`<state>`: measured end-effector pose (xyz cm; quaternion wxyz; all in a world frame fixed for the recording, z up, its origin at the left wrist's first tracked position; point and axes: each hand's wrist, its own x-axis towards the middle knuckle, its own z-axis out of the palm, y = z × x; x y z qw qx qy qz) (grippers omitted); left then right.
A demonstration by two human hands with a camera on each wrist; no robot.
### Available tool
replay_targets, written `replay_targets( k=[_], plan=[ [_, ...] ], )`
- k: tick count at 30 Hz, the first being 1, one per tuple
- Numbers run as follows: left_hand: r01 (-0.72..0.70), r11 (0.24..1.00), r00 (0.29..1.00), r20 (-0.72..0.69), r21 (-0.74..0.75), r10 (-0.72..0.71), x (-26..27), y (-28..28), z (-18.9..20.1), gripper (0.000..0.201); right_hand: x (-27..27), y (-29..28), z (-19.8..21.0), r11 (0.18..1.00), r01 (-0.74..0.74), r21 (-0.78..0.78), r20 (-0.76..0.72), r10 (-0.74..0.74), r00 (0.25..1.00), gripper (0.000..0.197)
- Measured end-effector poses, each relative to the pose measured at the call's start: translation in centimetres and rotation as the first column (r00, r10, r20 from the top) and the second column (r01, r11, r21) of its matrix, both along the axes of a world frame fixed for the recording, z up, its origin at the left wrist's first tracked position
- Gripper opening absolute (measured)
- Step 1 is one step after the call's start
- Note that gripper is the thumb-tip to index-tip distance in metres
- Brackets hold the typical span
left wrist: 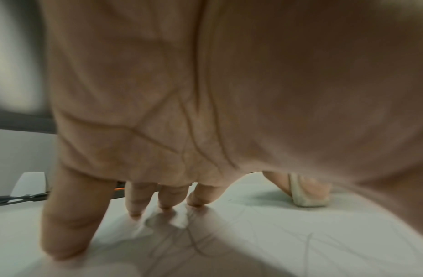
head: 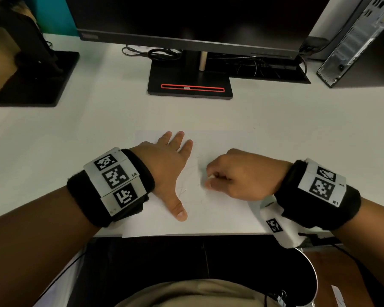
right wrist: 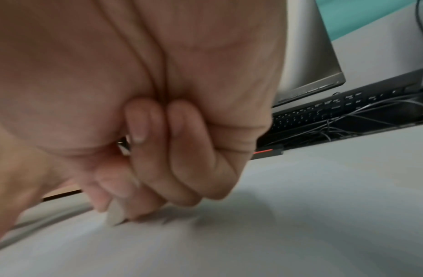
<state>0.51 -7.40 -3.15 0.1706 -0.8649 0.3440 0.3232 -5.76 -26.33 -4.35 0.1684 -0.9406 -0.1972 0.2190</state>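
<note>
A white sheet of paper (head: 220,209) with faint pencil lines lies at the near edge of the white desk (head: 75,134). My left hand (head: 169,165) lies flat on the sheet, fingers straight and spread, the fingertips (left wrist: 165,205) pressing down on the paper (left wrist: 276,243). My right hand (head: 231,176) is curled, pinching a small white eraser (head: 210,177) against the sheet just right of the left thumb. The eraser (right wrist: 115,215) shows below the curled fingers in the right wrist view, its tip on the paper (right wrist: 253,243). The eraser (left wrist: 307,195) also appears in the left wrist view.
A black monitor (head: 197,21) on a stand (head: 190,85) sits behind the paper, with cables and a keyboard (right wrist: 336,110) under it. A computer tower (head: 361,45) stands at the back right. A black stand (head: 33,78) is at the back left.
</note>
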Motion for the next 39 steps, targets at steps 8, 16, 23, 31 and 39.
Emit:
replay_targets(
  k=[8,16,23,31,39],
  plan=[
    [0.002,1.0,1.0,0.003,0.007,-0.002,0.0,0.0,0.0,0.163,-0.1,-0.9,0.0,0.999,0.028,-0.016,-0.012,-0.028,1.0,0.039],
    [-0.009,1.0,1.0,-0.011,0.01,0.009,0.0,0.0,0.0,0.162,0.0,-1.2,0.3,0.999,0.046,-0.022,-0.01,-0.046,0.999,0.04],
    [-0.009,1.0,1.0,-0.006,0.014,0.009,0.0,0.0,-0.1,0.162,-0.9,0.4,0.3,0.999,-0.032,-0.02,-0.089,0.03,0.996,0.038],
    [-0.01,1.0,1.0,-0.001,0.012,0.01,0.0,0.0,-0.1,0.162,-1.6,2.0,0.4,0.996,-0.092,-0.01,-0.102,0.091,0.991,0.037],
    [-0.004,1.0,1.0,0.004,0.004,0.004,0.0,0.0,-0.1,0.162,-1.7,1.7,0.3,0.996,-0.084,0.011,-0.09,0.085,0.992,0.036]
  ],
)
